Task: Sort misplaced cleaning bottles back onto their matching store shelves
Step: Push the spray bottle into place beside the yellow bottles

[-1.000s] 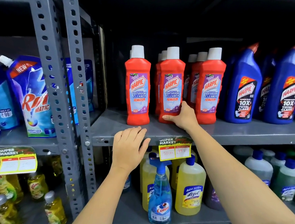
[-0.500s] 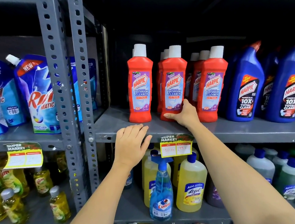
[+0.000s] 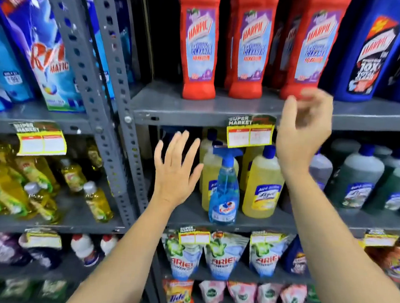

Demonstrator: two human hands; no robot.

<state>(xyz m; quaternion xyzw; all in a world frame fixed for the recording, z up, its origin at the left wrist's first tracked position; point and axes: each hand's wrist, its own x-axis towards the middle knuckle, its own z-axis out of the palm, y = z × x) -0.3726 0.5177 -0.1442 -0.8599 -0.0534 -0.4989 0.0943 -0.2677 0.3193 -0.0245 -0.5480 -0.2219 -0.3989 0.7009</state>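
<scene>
Head view: left hand (image 3: 174,171) raised with fingers spread and empty, palm toward the lower shelf, just left of blue Colin spray bottle (image 3: 224,189). Right hand (image 3: 302,135) blurred, fingers loosely curled around nothing, held before the upper shelf edge (image 3: 184,120), near the price tag (image 3: 250,133). Red Harpic bathroom cleaner bottles (image 3: 250,43) upright in a row above, blue Harpic bottles (image 3: 369,50) to their right. Spray bottle upright at the front lip of the lower shelf, before yellow Lizol bottles (image 3: 263,185); judged the misplaced item, unlike its neighbours. Best gripped at the narrow neck under the trigger, lifted straight up and clear so as not to topple the yellow bottles behind.
</scene>
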